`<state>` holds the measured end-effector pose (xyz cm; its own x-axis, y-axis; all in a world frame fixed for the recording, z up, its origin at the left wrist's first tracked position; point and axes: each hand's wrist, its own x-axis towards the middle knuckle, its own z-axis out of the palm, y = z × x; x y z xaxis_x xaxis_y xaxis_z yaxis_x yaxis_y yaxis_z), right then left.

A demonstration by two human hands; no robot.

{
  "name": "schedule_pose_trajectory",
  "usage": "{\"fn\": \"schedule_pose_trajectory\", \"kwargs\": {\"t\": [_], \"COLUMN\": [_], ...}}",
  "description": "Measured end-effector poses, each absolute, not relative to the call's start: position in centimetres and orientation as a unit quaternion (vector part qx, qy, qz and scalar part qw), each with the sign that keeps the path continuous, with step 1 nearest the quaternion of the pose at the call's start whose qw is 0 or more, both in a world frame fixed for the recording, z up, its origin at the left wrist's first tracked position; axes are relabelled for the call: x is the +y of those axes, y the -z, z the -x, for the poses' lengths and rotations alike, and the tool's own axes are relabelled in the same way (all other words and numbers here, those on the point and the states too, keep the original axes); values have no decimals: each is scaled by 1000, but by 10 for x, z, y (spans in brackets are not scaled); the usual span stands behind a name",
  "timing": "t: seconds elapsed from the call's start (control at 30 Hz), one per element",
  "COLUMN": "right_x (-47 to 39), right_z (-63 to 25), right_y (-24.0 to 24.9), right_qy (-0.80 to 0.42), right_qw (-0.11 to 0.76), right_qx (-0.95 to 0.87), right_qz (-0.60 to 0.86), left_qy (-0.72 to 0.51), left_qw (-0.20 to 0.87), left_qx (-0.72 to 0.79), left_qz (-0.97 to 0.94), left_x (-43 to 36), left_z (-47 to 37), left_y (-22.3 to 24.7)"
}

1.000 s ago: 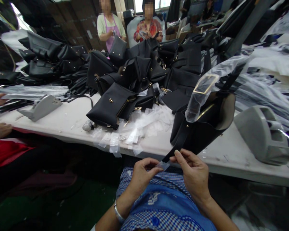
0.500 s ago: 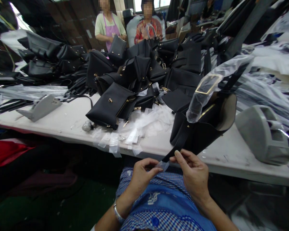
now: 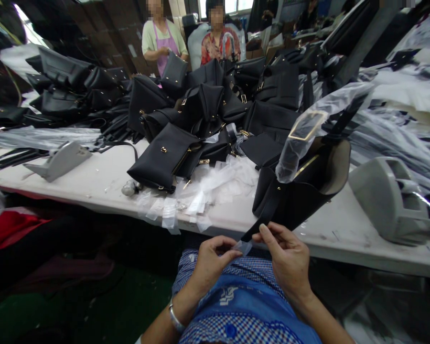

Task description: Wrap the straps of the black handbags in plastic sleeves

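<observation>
A black handbag [image 3: 301,205] stands tilted at the table's front edge, its mouth showing a beige lining. Clear plastic wraps its handle and gold buckle [image 3: 308,125]. From the bag a black strap [image 3: 255,230] runs down toward my lap. My left hand [image 3: 215,263] pinches a small piece of clear plastic film [image 3: 244,247] at the strap's lower end. Just above that, my right hand [image 3: 284,253] is closed on the strap between thumb and fingers. Left of the bag lies a heap of thin white plastic pieces [image 3: 218,186].
Several black handbags [image 3: 165,153] are piled across the white table [image 3: 103,191]. A grey tape dispenser [image 3: 387,200] stands at the right; another grey holder [image 3: 62,160] sits at the left. Plastic-wrapped straps [image 3: 43,136] lie at the left. Two people [image 3: 220,45] are behind the pile.
My hands keep almost the same pose on the strap and film. Across the table, one person's hand has risen near a bag. Translucent material has appeared at the left edge.
</observation>
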<state>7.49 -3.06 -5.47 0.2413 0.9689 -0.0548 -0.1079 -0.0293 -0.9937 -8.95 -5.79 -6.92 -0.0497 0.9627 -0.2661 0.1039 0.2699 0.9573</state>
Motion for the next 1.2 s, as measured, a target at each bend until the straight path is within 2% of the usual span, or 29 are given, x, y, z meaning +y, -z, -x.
{"fn": "schedule_pose_trajectory", "kwargs": {"t": [0.5, 0.73, 1.2], "right_x": [-30, -30, -30], "right_z": [-80, -81, -82], "right_y": [48, 50, 50], "right_qy": [-448, -446, -451], "right_qw": [550, 553, 554], "right_qx": [-429, -432, -434], "right_qz": [559, 556, 549], "left_qy": [-442, -417, -422], "left_qw": [565, 605, 584], "left_qx": [573, 567, 578], "left_qz": [-398, -371, -383], "left_x": [-54, -63, -65], "left_z": [81, 77, 78], "left_y": [70, 64, 67]}}
